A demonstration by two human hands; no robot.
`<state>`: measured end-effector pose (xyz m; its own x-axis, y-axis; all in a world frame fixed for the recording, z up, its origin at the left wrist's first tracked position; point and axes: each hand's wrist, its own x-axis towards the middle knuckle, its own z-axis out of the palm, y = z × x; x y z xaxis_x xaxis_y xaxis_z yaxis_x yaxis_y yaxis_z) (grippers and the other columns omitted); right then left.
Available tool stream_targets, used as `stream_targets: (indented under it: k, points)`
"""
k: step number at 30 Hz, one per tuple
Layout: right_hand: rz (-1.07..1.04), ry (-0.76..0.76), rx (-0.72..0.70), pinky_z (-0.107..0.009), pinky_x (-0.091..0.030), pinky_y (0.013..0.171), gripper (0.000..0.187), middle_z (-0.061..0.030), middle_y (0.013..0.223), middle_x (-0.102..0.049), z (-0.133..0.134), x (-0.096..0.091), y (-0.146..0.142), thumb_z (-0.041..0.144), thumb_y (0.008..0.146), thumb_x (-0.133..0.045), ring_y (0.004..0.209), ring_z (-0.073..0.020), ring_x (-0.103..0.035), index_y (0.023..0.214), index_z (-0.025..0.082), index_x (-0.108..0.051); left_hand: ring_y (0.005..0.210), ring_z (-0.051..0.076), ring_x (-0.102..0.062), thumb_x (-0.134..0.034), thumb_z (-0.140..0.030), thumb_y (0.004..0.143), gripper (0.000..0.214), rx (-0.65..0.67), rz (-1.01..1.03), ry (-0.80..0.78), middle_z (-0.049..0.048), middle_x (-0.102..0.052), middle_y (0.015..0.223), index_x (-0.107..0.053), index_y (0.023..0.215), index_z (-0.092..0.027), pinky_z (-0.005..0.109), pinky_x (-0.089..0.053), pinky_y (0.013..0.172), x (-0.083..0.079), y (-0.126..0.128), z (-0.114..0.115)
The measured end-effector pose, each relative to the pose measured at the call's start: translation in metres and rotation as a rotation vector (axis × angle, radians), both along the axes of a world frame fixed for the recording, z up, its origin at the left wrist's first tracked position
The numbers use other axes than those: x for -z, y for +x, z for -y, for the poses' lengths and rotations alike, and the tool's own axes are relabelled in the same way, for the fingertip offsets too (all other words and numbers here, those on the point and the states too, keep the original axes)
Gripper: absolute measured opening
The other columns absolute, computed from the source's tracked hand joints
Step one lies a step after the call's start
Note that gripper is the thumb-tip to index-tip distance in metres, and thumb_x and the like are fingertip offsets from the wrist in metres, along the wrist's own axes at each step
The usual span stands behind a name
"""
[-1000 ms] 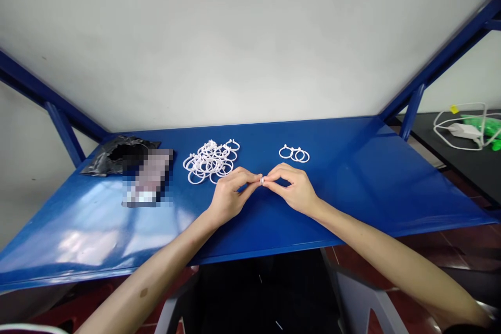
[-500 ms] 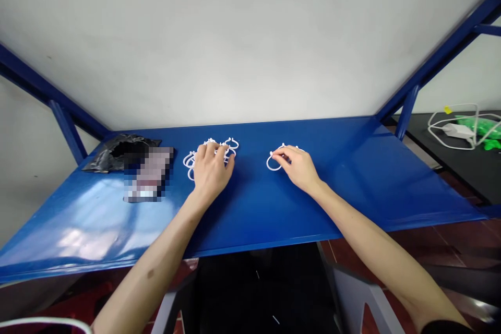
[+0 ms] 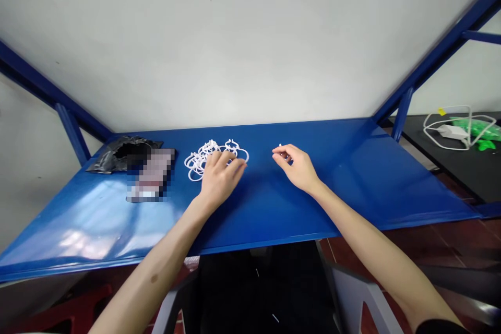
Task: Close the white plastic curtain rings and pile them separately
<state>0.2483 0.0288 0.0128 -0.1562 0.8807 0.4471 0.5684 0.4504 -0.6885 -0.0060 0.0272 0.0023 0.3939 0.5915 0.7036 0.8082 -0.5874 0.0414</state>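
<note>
Several white plastic rings with small knobs at their ends, like shower curtain rings (image 3: 197,159), lie in a tangled pile on the blue table (image 3: 258,209). My left hand (image 3: 219,177) is over the right side of the pile. A single white ring (image 3: 247,155) sticks out by its thumb and fingertips, which close on it. Farther right, my right hand (image 3: 299,167) hovers low over the table, thumb and forefinger slightly apart with no ring between their tips. Small white bits (image 3: 280,145) show behind its fingers; the rest there is hidden.
Left of the pile lie a crumpled black plastic bag (image 3: 104,159) and a pixelated flat object (image 3: 152,172). Blue metal braces (image 3: 403,112) rise at both table ends. A black surface at right holds a white cable (image 3: 446,147) and green plastic (image 3: 475,128).
My right hand has let go of the ring it pinched, and its fingers have parted. My left hand has shifted slightly right, drawing a ring out from the pile's right side.
</note>
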Motion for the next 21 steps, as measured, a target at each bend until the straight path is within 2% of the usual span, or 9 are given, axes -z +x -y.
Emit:
stream_targets:
  k: [4,8,11,14,17,21]
  points:
    - [-0.152,-0.215,-0.204,-0.033,-0.058,0.077,0.022,-0.0044,0.096,-0.076,0.01,0.002,-0.014,0.038,0.096,-0.063,0.085,-0.0183,-0.072,0.11,0.022,-0.068,0.084,0.019,-0.055,-0.063,-0.025,0.097,0.01,0.289,-0.021,-0.039,0.0035,-0.068,0.093,-0.072,0.097,-0.029,0.035,-0.041,0.077,-0.001,0.012,0.01]
    - [-0.243,-0.269,-0.243,-0.032,-0.059,0.076,0.019,-0.0024,0.09,-0.076,0.012,0.012,-0.02,0.032,0.092,-0.067,0.08,-0.0173,-0.073,0.107,0.021,-0.068,0.087,0.017,-0.058,-0.061,-0.021,0.098,0.011,0.4,-0.052,-0.099,0.0031,-0.07,0.098,-0.07,0.098,-0.027,0.033,-0.042,0.076,0.002,0.019,0.015]
    - [-0.242,-0.248,-0.22,-0.031,-0.058,0.074,0.016,-0.0019,0.088,-0.076,0.012,0.014,-0.021,0.031,0.091,-0.068,0.077,-0.0165,-0.073,0.104,0.021,-0.068,0.09,0.018,-0.061,-0.064,-0.029,0.096,0.007,0.383,0.004,-0.055,0.0051,-0.069,0.103,-0.068,0.101,-0.025,0.032,-0.048,0.078,0.003,0.021,0.016]
    - [-0.216,-0.214,-0.204,-0.03,-0.058,0.072,0.014,-0.002,0.088,-0.077,0.013,0.011,-0.02,0.03,0.092,-0.067,0.076,-0.0164,-0.073,0.103,0.022,-0.069,0.093,0.018,-0.063,-0.065,-0.032,0.095,0.014,0.262,0.18,-0.031,0.0082,-0.066,0.105,-0.065,0.104,-0.021,0.031,-0.052,0.08,0.0,0.019,0.016]
    - [-0.187,-0.184,-0.208,-0.029,-0.058,0.07,0.013,-0.0016,0.088,-0.077,0.015,0.01,-0.02,0.028,0.091,-0.068,0.075,-0.0159,-0.072,0.103,0.022,-0.069,0.085,0.016,-0.065,-0.06,-0.03,0.097,0.013,0.209,0.251,-0.197,0.0055,-0.067,0.096,-0.065,0.103,-0.019,0.029,-0.053,0.076,-0.003,0.015,0.015]
    - [-0.127,-0.174,-0.259,-0.027,-0.057,0.069,0.012,-0.0017,0.091,-0.077,0.017,0.011,-0.02,0.028,0.092,-0.067,0.075,-0.0151,-0.071,0.103,0.022,-0.07,0.077,0.014,-0.067,-0.057,-0.03,0.099,0.014,0.26,0.18,-0.429,0.0023,-0.07,0.09,-0.067,0.101,-0.02,0.026,-0.053,0.071,-0.002,0.013,0.014]
